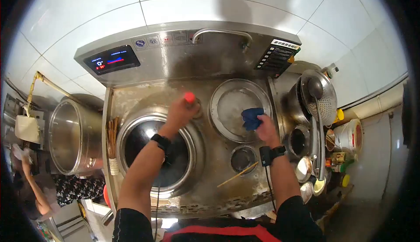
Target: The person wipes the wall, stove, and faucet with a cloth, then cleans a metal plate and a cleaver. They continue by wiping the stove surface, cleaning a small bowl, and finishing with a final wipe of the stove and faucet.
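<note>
My left hand (178, 117) reaches over the far rim of a large round wok (144, 154) set into the steel stove. Its fingers are closed around an object with a bright red top (189, 97); the rest of that object is mostly hidden. In my right hand (267, 131) is a bunched dark blue cloth (252, 118), held above a wide round metal lid or tray (221, 123) on the stovetop. Nearer to me sits a small dark round bowl (243, 159), with a thin wooden stick (236, 175) across its near side.
A curved faucet (223, 31) juts from the stove's back panel, beside a lit display (111, 60). Wooden sticks (113, 141) stand left of the wok, near a tall steel pot (72, 137). Strainers (326, 104), ladles and seasoning containers crowd the right. Another person's arm (37, 189) shows far left.
</note>
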{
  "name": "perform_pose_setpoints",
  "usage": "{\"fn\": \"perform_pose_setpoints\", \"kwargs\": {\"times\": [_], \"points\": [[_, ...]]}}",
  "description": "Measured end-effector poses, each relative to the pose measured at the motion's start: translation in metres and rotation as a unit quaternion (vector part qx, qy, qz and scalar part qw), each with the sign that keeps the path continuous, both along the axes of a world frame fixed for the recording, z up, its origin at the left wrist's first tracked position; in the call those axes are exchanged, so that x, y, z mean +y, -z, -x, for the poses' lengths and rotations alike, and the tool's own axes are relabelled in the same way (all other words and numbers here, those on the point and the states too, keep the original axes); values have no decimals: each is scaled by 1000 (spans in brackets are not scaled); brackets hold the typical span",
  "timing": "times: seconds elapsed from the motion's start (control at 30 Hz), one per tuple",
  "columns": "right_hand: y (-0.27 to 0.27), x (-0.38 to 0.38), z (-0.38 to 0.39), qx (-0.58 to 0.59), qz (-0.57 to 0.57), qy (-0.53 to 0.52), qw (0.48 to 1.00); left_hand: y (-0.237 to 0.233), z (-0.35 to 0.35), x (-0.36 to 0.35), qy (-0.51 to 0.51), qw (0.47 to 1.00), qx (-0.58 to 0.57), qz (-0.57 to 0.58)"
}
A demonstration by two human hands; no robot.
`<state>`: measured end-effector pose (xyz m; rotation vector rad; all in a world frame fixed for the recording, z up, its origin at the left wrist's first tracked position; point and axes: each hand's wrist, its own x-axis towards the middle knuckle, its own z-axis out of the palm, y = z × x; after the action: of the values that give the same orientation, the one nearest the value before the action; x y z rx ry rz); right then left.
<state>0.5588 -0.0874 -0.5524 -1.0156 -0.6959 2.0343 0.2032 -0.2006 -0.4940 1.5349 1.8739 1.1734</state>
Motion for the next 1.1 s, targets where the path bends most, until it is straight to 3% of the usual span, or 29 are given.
{"fn": "perform_pose_setpoints", "kwargs": {"times": [0.2, 0.33, 0.4, 0.47, 0.5, 0.57, 0.63, 0.67, 0.73, 0.77, 0.8, 0.87, 0.93, 1.0, 1.03, 1.07, 1.1], "points": [[-46, -13, 21, -94, -49, -5, 994, 4, -89, -56, 96, 995, 39, 3], [-43, 0, 40, -120, -54, 34, 991, -1, -145, -101, 151, 988, 22, 12], [-69, -7, 64, -134, -153, -54, 977, -3, -168, -118, 152, 987, 41, 26], [-64, 0, 83, -144, -148, -114, 972, -4, -183, -131, 175, 982, 69, 30], [-61, -3, 98, -167, -210, -147, 952, -2, -180, -134, 174, 982, 69, 29], [-60, -15, 127, -188, -271, -180, 927, 3, -172, -139, 218, 976, 0, -14], [-62, -28, 147, -250, -302, -299, 870, 19, -140, -134, 194, 980, 45, 20], [-63, -30, 150, -249, -301, -299, 870, 23, -115, -130, 173, 979, 93, 56], [-63, -36, 151, -263, -268, -418, 827, 8, -64, -123, 13, 995, 89, -32], [-53, -32, 144, -365, -387, -404, 744, 6, -42, -115, -13, 994, 111, -18], [-48, -32, 136, -368, -387, -402, 744, 6, -23, -105, -39, 990, 132, -3], [-36, -37, 113, -514, -444, -263, 685, 24, 11, -77, -11, 985, 170, -1], [-7, -41, 77, -538, -553, -260, 581, 40, 21, -47, 19, 979, 204, 1], [6, -49, 45, -531, -536, -373, 540, 51, 20, -18, 104, 950, 293, -10], [3, -55, 40, -528, -540, -374, 538, 68, 12, -4, 64, 938, 335, -68], [-4, -62, 36, -553, -555, -369, 500, 71, 2, 2, 59, 937, 337, -65], [-9, -65, 38, -575, -569, -364, 462, 73, -8, 5, 80, 935, 341, 46]]}}
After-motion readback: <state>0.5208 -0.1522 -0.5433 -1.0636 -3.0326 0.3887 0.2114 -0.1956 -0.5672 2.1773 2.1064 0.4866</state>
